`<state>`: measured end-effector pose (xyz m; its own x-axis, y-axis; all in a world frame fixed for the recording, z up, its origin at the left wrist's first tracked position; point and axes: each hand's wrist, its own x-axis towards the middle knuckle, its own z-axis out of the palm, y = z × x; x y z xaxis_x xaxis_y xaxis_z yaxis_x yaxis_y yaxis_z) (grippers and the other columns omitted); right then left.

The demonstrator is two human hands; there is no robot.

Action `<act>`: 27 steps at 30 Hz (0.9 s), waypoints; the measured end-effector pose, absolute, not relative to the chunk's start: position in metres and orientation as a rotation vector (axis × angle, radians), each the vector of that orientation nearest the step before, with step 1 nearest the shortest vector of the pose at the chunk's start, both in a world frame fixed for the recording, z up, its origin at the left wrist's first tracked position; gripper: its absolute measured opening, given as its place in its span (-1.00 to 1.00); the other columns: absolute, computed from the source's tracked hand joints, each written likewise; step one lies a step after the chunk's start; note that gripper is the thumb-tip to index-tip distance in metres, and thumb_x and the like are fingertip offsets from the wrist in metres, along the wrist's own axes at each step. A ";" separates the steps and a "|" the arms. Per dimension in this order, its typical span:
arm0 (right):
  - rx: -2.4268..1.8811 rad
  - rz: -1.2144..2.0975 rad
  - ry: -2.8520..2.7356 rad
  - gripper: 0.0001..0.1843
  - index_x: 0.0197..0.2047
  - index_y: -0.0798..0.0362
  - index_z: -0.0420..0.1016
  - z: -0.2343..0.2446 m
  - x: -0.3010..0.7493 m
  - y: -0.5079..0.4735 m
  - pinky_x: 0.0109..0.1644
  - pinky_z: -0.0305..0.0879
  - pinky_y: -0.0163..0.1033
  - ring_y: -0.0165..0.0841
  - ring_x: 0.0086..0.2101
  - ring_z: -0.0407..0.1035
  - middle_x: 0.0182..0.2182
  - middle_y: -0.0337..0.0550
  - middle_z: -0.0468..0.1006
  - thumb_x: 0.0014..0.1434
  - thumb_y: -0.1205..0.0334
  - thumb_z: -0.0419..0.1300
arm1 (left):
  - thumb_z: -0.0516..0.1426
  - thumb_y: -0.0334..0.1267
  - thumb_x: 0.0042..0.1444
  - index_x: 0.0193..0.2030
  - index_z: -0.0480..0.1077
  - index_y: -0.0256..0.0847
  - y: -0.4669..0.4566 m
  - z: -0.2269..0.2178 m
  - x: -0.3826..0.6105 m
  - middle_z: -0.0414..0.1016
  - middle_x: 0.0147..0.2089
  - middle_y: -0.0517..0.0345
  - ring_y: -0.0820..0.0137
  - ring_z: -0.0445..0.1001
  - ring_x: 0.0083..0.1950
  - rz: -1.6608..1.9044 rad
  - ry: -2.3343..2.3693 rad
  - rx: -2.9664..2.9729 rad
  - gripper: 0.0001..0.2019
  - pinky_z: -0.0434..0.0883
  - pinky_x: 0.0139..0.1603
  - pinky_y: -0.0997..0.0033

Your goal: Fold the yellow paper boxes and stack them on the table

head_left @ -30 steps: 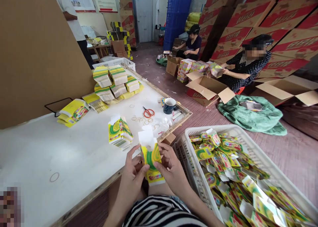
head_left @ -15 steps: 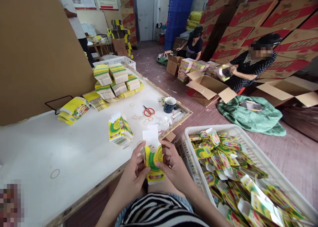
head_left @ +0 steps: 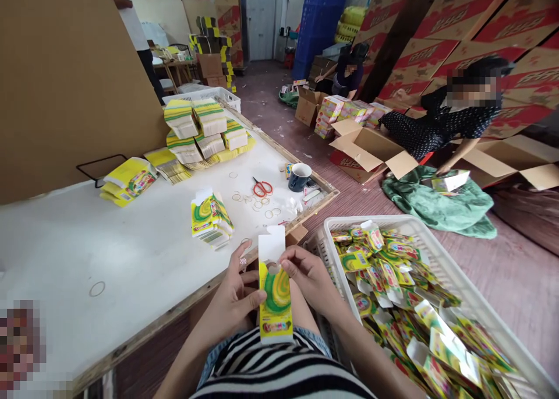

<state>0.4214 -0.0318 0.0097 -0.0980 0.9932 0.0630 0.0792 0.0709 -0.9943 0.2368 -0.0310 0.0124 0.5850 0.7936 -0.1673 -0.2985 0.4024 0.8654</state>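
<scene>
A yellow and green printed carton (head_left: 276, 291), with a white flap standing up at its top, is held upright over my lap. My left hand (head_left: 239, 297) grips its left edge, thumb on the front face. At the upper right edge, my right hand (head_left: 308, 276) pinches the carton near the base of the white flap. On the table just beyond lies a small stack of flat cartons (head_left: 211, 217). To my right, a white plastic basket (head_left: 325, 244) is filled with many similar cartons (head_left: 395, 282).
Bundled cartons (head_left: 198, 128) are piled at the table's back. Red-handled scissors (head_left: 262, 187), rubber bands (head_left: 257, 204) and a dark mug (head_left: 299, 177) lie near the table's right corner. Open cardboard boxes (head_left: 367, 151) and a seated person (head_left: 463, 108) are beyond the basket.
The carton in my hands looks longer and lower against my lap. My right hand has shifted up to its upper edge. The nearer seated person now reaches down to the green sack.
</scene>
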 end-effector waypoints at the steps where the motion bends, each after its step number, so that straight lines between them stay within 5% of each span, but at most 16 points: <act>1: -1.174 1.173 -1.355 -0.75 -0.22 0.02 0.46 0.009 0.420 -0.032 -0.27 0.31 -0.27 -0.34 -0.36 0.36 -0.38 -0.17 0.45 0.21 0.02 0.12 | 0.20 -0.30 0.14 0.31 -0.22 0.06 -0.031 0.010 0.236 0.45 0.00 -0.06 0.19 0.51 -0.11 0.740 0.643 0.912 -0.24 0.41 -0.14 0.26; 4: -1.165 1.124 -1.368 -0.69 -0.06 -0.02 0.48 0.009 0.421 -0.031 -0.17 0.34 -0.21 -0.29 -0.26 0.40 -0.26 -0.09 0.50 0.23 0.01 0.11 | 0.21 -0.29 0.12 0.24 0.04 -0.09 -0.029 0.005 0.234 0.43 0.05 -0.12 0.14 0.49 -0.05 0.730 0.690 0.959 -0.40 0.42 -0.10 0.25; 7: -1.129 1.094 -1.417 -0.62 -0.14 0.00 0.55 0.013 0.425 -0.030 -0.03 0.29 -0.14 -0.24 -0.14 0.37 -0.20 -0.06 0.51 0.25 -0.05 0.05 | 0.19 -0.28 0.14 0.15 0.18 -0.12 -0.026 0.002 0.234 0.42 0.07 -0.10 0.13 0.46 0.00 0.793 0.775 1.016 -0.55 0.42 -0.05 0.23; 10: -1.144 1.298 -1.411 -0.64 -0.06 0.02 0.48 0.016 0.428 -0.030 -0.11 0.32 -0.19 -0.28 -0.19 0.40 -0.26 -0.13 0.53 0.21 -0.03 0.11 | 0.17 -0.27 0.16 0.12 0.25 -0.13 -0.026 0.000 0.234 0.38 0.13 -0.07 0.13 0.43 0.05 0.840 0.861 1.119 -0.61 0.41 -0.02 0.23; 14: -1.323 1.284 -1.482 -0.69 -0.06 -0.01 0.36 0.012 0.424 -0.029 -0.42 0.21 -0.36 -0.42 -0.48 0.32 -0.47 -0.32 0.46 0.10 0.21 0.22 | 0.13 -0.28 0.18 0.18 0.24 -0.10 -0.028 0.000 0.236 0.37 0.15 -0.07 0.10 0.39 0.11 0.800 0.831 1.162 -0.59 0.42 -0.01 0.21; 18: -1.497 1.065 -1.613 -0.75 -0.11 -0.01 0.34 0.006 0.416 -0.030 -0.50 0.08 -0.36 -0.44 -0.60 0.20 -0.62 -0.42 0.32 0.10 0.32 0.17 | 0.13 -0.29 0.18 0.22 0.18 -0.08 -0.030 -0.001 0.238 0.40 0.11 -0.07 0.14 0.41 0.09 0.798 0.777 1.095 -0.54 0.41 -0.03 0.23; 23: -1.420 1.029 -1.636 -0.74 -0.07 0.01 0.37 0.006 0.416 -0.032 -0.49 0.08 -0.35 -0.43 -0.60 0.19 -0.61 -0.39 0.31 0.14 0.29 0.15 | 0.21 -0.26 0.10 0.13 0.21 -0.15 -0.026 0.001 0.237 0.50 -0.02 -0.07 0.13 0.48 -0.01 0.833 0.787 0.978 -0.54 0.43 -0.09 0.26; 27: -1.339 1.044 -1.462 -0.82 -0.17 0.03 0.47 0.004 0.416 -0.032 -0.39 0.21 -0.32 -0.40 -0.46 0.29 -0.37 -0.19 0.47 0.20 0.20 0.11 | 0.24 -0.28 0.08 0.14 0.21 -0.16 -0.028 0.001 0.245 0.51 -0.03 -0.08 0.12 0.51 -0.07 0.816 0.775 0.954 -0.51 0.46 -0.17 0.25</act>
